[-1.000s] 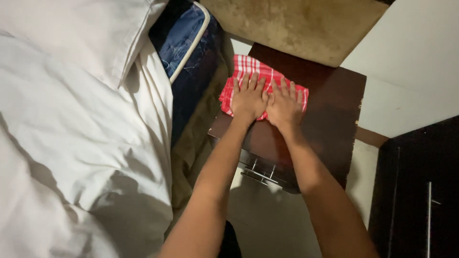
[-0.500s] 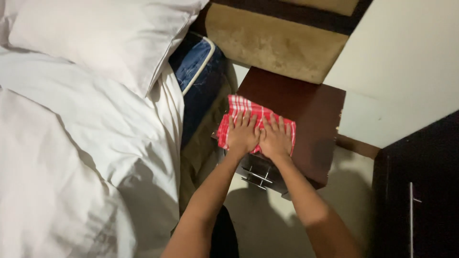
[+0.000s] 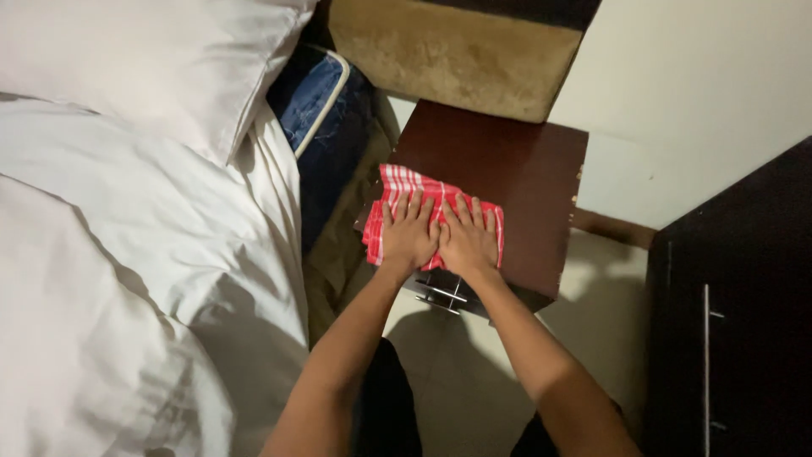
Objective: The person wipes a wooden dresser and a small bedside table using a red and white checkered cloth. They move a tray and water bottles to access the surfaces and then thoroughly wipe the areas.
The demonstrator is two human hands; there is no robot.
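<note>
We press both hands flat, fingers spread, side by side on the red checked cloth point(image 3: 404, 184): left hand point(image 3: 409, 235), right hand point(image 3: 467, 240). The cloth lies at the front left edge of the dark brown nightstand point(image 3: 524, 161), beside the bed point(image 3: 127, 254).

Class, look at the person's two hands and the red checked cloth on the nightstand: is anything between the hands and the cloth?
Nothing visible. The left hand and right hand lie flat, side by side, directly on the red checked cloth on the dark wooden nightstand.
</note>
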